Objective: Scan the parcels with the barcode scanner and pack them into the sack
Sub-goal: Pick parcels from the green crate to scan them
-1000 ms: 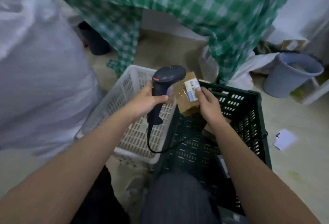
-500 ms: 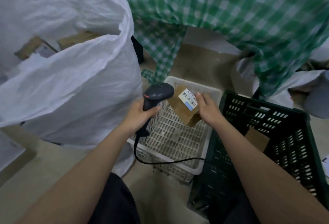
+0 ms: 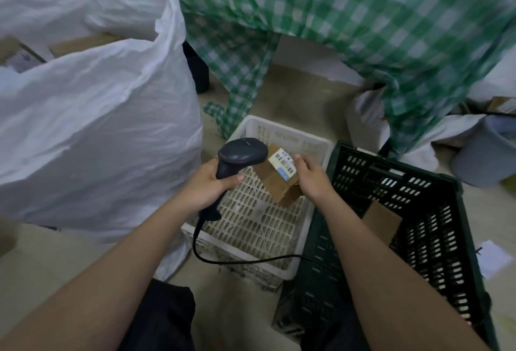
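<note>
Gripping the handle of a black corded barcode scanner [image 3: 242, 155], the left hand [image 3: 208, 187] is clenched around it. A small brown cardboard parcel [image 3: 279, 176] with a white barcode label [image 3: 282, 160] is grasped by the right hand [image 3: 312, 180], just beside the scanner head, above a white slotted plastic crate [image 3: 259, 219]. A large white woven sack [image 3: 92, 127] is seen at the left, near the white crate.
</note>
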`<state>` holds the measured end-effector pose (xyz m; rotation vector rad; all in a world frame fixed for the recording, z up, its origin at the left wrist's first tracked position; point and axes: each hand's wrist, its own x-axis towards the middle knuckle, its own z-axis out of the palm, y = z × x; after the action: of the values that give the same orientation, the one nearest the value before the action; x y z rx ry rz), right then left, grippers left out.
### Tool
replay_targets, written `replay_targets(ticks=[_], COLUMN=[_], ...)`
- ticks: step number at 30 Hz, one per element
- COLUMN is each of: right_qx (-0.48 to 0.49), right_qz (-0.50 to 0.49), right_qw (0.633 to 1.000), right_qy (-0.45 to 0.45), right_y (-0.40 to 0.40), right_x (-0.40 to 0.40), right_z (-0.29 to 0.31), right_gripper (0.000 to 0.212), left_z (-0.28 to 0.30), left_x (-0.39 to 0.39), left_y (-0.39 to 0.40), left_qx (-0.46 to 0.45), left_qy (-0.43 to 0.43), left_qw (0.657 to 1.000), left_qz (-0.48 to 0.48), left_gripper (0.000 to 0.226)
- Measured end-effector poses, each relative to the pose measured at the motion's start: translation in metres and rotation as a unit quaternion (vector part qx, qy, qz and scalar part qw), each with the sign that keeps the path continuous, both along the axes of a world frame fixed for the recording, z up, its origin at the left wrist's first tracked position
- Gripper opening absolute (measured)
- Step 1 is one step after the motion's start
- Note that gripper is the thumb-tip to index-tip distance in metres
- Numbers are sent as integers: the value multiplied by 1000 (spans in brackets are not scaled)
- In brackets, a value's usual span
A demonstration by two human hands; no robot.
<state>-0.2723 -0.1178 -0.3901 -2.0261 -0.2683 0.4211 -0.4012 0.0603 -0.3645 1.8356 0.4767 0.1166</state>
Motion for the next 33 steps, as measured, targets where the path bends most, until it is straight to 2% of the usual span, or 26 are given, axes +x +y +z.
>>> replay_targets(ticks=[3, 8, 14, 21, 30, 33], right_qx=[19, 17, 20, 1, 8, 22], right_qz=[1, 4, 8, 20, 23, 21], right_qw=[1000, 999, 997, 996, 997, 998], right_qy=[-12, -50, -77, -83, -72, -59], right_y=[0, 0, 3, 5, 6, 5], right_x=[-3, -4, -3, -3, -7, -14], right_z=[2, 3, 8, 2, 9, 19], right_gripper=[38, 35, 29, 34, 36, 38], left_z=[-1, 0, -4, -10, -10, -6], left_x=[-1, -3, -4, -5, -10, -16], left_y=[-1, -2, 3, 11, 16, 14], left_qx=[-6, -8, 40, 24, 51, 25], left_qy=[-1, 1, 22, 22, 27, 19], left_qw=[1000, 999, 995, 996, 996, 997], left_qz=[-14, -46, -90, -82, -73, -69], left_gripper=[34, 33, 35, 29, 50, 47])
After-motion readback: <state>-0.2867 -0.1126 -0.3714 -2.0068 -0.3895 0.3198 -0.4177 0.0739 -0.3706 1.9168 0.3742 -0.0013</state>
